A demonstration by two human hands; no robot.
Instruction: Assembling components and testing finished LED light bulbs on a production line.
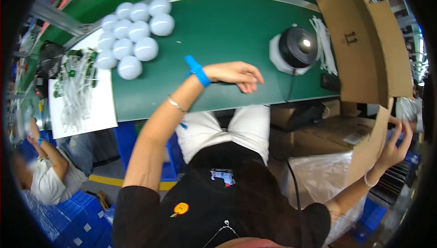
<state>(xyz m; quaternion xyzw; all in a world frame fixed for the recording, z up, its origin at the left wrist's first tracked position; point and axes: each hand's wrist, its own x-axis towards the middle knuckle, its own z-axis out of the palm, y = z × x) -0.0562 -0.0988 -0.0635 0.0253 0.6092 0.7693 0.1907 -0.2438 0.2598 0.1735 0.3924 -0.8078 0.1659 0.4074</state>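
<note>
My left hand (236, 74) rests on the green table (218, 29) near its front edge, fingers loosely apart and holding nothing. A blue strap (196, 70) circles that wrist. My right hand (395, 142) reaches out to the far right and grips the edge of a flap on a tall brown cardboard box (364, 43). A cluster of white bulb domes (132, 34) lies on the table at the far left, well away from both hands.
A round black device on a white base (298, 47) stands right of my left hand, with white strips (325, 43) beside it. A white sheet with small green-and-clear parts (79, 93) lies at left. A clear plastic bag (318, 179) fills a box below. Another person (45, 175) sits lower left among blue crates (77, 220).
</note>
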